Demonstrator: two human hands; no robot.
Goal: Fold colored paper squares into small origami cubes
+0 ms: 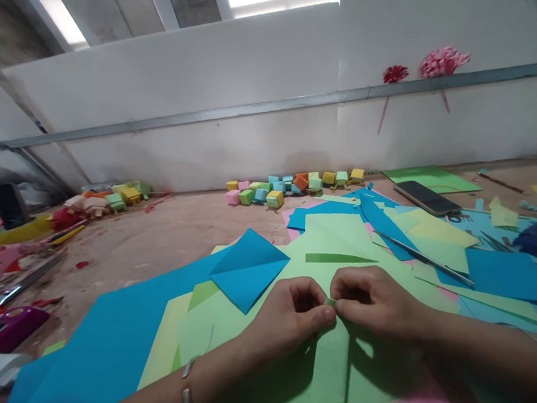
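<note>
Just right of the blue square (250,269), on its near side, a small green piece (330,303) sits between the fingertips of the left hand (290,312) and right hand (376,305), both pinching it. Its visible bit is plain, slightly darker than the pale sheet (332,365) beneath; fingers hide the rest.

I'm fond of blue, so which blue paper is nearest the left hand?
The diamond-turned blue paper, creased across its middle, just beyond the left hand; other blue papers lie farther away.
</note>
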